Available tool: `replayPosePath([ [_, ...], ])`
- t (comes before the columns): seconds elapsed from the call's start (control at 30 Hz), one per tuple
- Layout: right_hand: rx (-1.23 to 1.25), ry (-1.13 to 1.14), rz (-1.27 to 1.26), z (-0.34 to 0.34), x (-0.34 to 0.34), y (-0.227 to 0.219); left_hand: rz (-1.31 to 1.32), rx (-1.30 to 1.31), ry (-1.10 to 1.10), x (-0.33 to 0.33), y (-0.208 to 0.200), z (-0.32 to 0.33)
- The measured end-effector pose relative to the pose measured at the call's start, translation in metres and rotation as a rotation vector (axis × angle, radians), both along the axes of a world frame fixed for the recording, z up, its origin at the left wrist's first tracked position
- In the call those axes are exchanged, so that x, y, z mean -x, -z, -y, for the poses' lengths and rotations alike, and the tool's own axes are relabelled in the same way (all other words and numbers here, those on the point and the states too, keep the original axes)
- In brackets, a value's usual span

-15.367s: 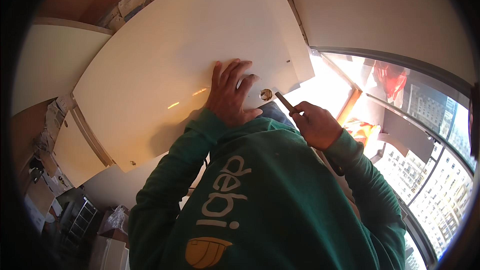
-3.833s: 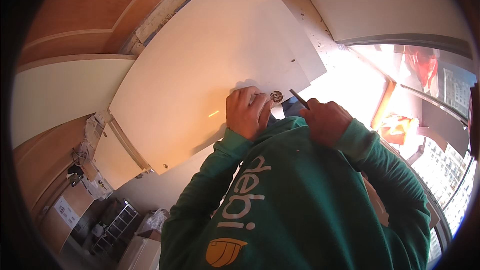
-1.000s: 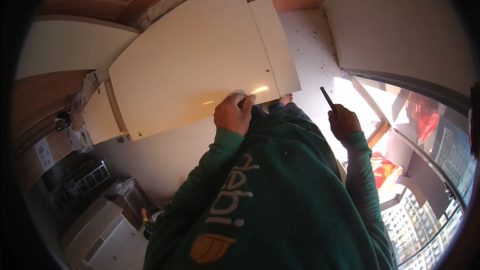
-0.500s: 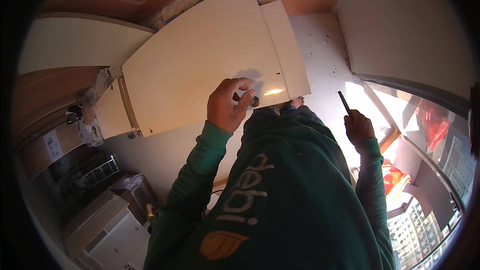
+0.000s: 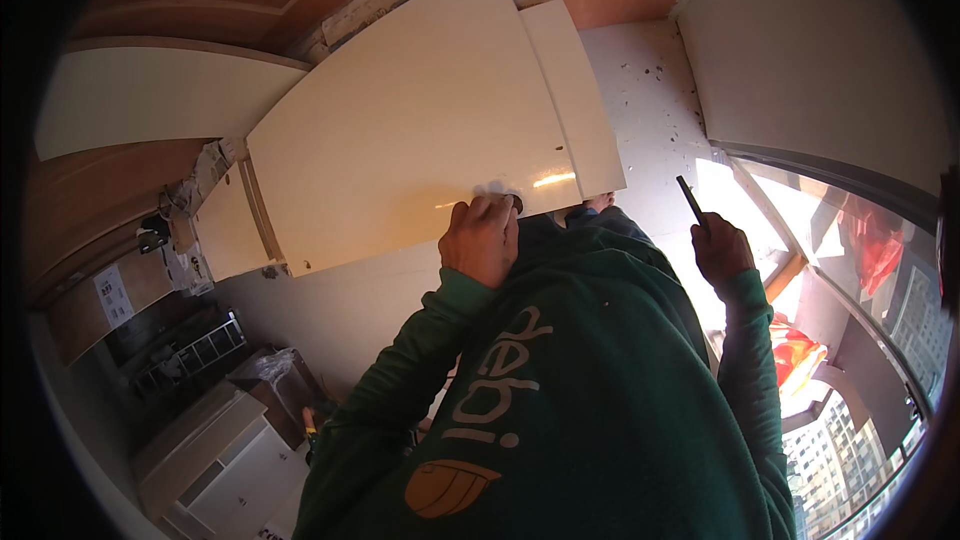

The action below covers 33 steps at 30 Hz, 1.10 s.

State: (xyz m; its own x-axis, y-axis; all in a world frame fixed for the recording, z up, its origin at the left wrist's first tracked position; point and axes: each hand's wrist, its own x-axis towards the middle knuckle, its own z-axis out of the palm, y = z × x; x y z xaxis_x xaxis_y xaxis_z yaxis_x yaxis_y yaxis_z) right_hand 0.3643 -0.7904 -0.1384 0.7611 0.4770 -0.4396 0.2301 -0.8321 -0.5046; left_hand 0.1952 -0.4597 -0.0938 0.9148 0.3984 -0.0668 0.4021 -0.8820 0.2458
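Note:
A large cream-white board (image 5: 400, 130) lies in front of me, with a narrower strip along its right side. At its near edge is my left hand (image 5: 482, 242), closed with fingers and thumb drawn together. What they pinch, if anything, is hidden. Just beside the fingertips a small dark round piece (image 5: 517, 203) shows at the board's edge; I cannot tell whether it is a fitting or a hole. Off to the right, away from the board, my right hand (image 5: 722, 248) grips a slim dark rod-like tool (image 5: 689, 198), which points up and left.
Bits of debris (image 5: 650, 70) lie on the pale floor right of the board. A glazed window frame (image 5: 860, 310) with red cloth stands at the right. At the lower left are a white drawer cabinet (image 5: 235, 480) and a small metal ladder (image 5: 205, 345). My foot (image 5: 600, 202) is by the board's near corner.
My left hand has moved slightly right and nearer to me, and its fingers have closed from a loose curve. The right hand still holds the tool, almost unmoved.

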Motion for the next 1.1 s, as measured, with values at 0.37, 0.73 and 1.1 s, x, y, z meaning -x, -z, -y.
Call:
replayPosePath([
  [0.37,0.075,0.035,-0.021,-0.012,0.000,-0.002,-0.189,-0.020,-0.103,-0.014,0.015,-0.003],
  [0.73,0.139,0.203,-0.162,-0.015,0.005,-0.010,-0.252,-0.033,-0.026,-0.019,0.003,-0.012],
  [1.1,0.146,0.322,-0.182,0.003,0.036,-0.001,-0.208,-0.030,0.120,-0.013,0.026,-0.029],
])
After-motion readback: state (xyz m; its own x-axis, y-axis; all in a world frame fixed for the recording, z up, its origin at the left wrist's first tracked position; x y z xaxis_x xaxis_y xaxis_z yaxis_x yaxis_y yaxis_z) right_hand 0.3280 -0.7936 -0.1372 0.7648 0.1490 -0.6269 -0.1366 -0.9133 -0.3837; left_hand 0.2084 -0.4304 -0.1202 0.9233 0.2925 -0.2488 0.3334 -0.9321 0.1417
